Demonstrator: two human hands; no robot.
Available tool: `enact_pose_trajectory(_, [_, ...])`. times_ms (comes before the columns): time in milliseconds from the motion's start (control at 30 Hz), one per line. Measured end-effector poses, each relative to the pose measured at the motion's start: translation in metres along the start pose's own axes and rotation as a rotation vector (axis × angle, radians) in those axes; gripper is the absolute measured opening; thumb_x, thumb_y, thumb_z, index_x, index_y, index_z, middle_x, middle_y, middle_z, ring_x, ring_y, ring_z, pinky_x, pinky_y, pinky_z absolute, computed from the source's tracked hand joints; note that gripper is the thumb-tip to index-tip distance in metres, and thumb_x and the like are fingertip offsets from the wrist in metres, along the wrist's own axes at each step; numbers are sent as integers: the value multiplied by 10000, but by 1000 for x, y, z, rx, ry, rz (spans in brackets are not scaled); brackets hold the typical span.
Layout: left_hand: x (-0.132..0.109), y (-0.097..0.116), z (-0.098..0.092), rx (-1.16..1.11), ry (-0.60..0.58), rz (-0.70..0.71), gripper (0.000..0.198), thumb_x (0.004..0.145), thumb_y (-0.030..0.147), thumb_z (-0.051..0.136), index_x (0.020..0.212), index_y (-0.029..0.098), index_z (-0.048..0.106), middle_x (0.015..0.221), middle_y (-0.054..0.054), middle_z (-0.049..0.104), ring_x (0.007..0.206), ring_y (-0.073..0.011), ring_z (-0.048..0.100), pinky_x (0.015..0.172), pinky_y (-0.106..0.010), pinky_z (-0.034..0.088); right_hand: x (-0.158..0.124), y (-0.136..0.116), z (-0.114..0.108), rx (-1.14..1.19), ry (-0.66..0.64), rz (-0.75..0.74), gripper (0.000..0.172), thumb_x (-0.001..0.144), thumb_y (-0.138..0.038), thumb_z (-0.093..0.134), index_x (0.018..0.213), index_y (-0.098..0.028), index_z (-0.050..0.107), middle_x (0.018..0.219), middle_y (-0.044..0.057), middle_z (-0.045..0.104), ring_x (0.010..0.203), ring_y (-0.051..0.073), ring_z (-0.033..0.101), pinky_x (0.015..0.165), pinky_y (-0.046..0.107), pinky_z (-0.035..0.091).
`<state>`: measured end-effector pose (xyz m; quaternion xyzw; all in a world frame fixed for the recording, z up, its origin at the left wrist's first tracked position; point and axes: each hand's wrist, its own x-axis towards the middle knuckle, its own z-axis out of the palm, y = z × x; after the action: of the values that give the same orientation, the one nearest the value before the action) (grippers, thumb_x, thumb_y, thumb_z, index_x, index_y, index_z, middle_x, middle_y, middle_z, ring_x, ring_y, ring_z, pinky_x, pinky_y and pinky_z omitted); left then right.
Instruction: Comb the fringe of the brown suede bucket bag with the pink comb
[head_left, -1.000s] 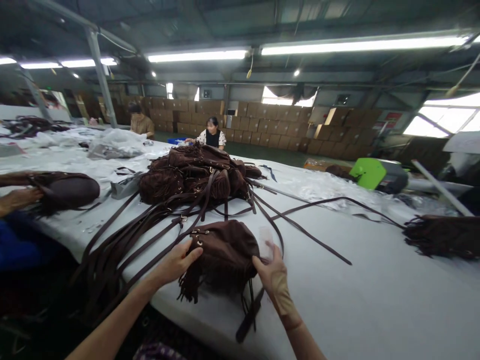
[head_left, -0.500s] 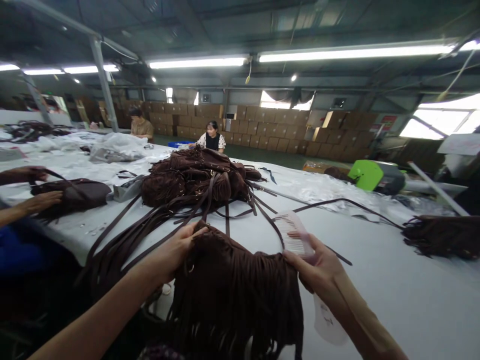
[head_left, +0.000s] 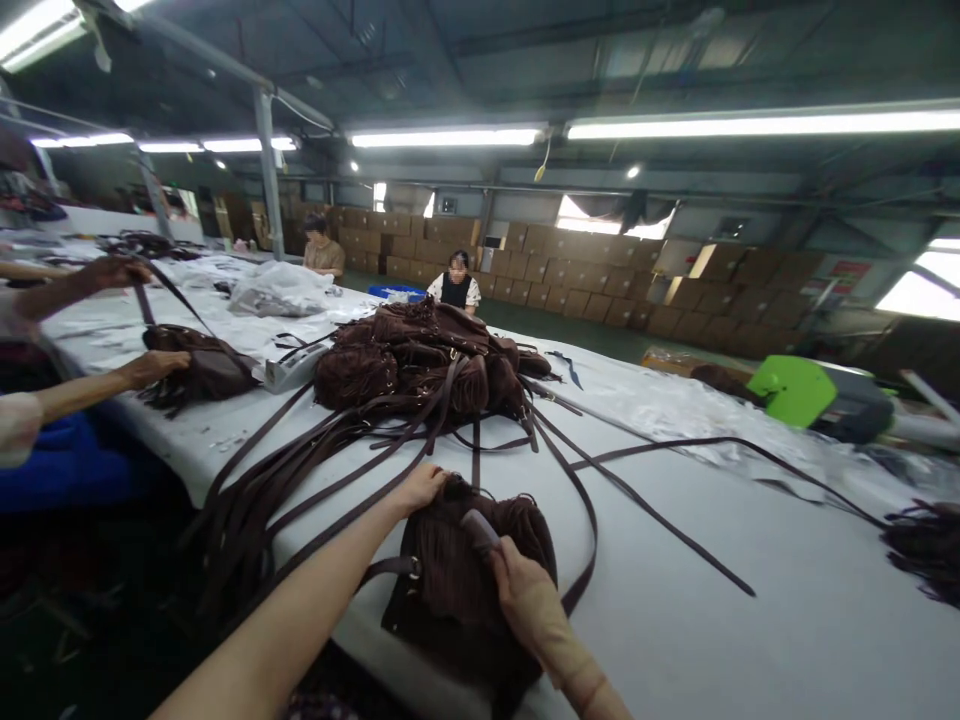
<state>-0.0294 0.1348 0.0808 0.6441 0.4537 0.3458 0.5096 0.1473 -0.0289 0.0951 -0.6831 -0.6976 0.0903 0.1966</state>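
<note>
From the head view, I see the left arm come up from the bottom left, stretched out long. The left hand (head_left: 426,485) is at the back top of a brown bag (head_left: 442,565). The right arm comes up from the bottom right, and the right hand (head_left: 529,595) is lower and nearer, leaning in over the front of the bag.

The bag is on the white tabletop (head_left: 690,640), near its front edge, which slants down at the left. To the right of the right hand, the white top spreads out wide, and a long strap (head_left: 652,520) runs across it farther back. Just behind the bag is a big pile of brown bags (head_left: 427,365), with lots of straps hanging over the edge on the left. Another person's hand (head_left: 154,368) touches a different bag, well apart.

The left fingers are closed on the bag's top, but I can't see all the tips. The right fingers are wrapped around a pale comb (head_left: 480,528), which points up and left against the fringe (head_left: 446,570).
</note>
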Motion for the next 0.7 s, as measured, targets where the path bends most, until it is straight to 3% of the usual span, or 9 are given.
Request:
enact_pose_trajectory(133, [8,-23,12,143,133,104,284,826,425,598,684,186,537,710,-9,569,717,-176,495,733,-300,437,4,12,33,-81,-9,64,333,993,-224,271,1024,-136,591,798,137,723,732,305,720,567,311,433])
enact_pose_trajectory(267, [1,-11,-7,276,182,124,245,848,393,584,792,155,607,783,-67,626,797,-229,569,809,-352,452,0,17,34,-102,-1,78,346,1012,-249,255,1042,-148,584,827,114,723,769,272,718,620,301,466])
enact_pose_trajectory(367, [-41,14,-19,395,308,192,321,904,368,513,1108,135,597,1111,-152,620,1094,-305,534,1006,-445,362,2,21,34,-86,11,85,370,1016,-255,234,1035,-144,586,836,121,719,780,267,714,655,306,477])
enact_pose_trajectory(433, [-86,20,-9,559,376,338,395,947,446,459,1236,191,546,1244,-129,581,1197,-314,472,1058,-474,300,6,24,35,-63,21,89,382,1017,-269,234,1029,-139,593,821,129,712,781,277,710,656,316,474])
enact_pose_trajectory(500, [-129,7,13,738,333,539,467,925,526,503,1294,239,517,1320,-112,549,1224,-310,449,1054,-470,288,7,25,38,-36,29,96,368,1009,-271,266,1039,-135,607,804,136,708,772,286,705,647,321,463])
enact_pose_trajectory(567, [-157,-20,33,919,254,720,581,865,627,550,1337,292,506,1374,-104,528,1234,-331,439,1077,-504,228,5,24,42,-5,25,97,326,990,-258,321,1040,-152,625,797,126,707,751,271,699,639,309,451])
enact_pose_trajectory(633, [-164,-49,41,991,211,779,512,879,619,539,1266,286,569,1286,-86,599,1185,-309,481,1090,-497,194,-2,21,44,29,6,90,290,971,-254,363,1017,-175,638,788,107,703,727,250,690,636,294,443])
enact_pose_trajectory(700, [-157,-69,33,969,110,805,445,912,610,488,1170,270,615,1194,-51,648,1137,-266,515,1083,-458,223,-13,15,46,70,-34,74,286,962,-276,371,984,-184,641,774,95,695,709,241,681,643,294,445])
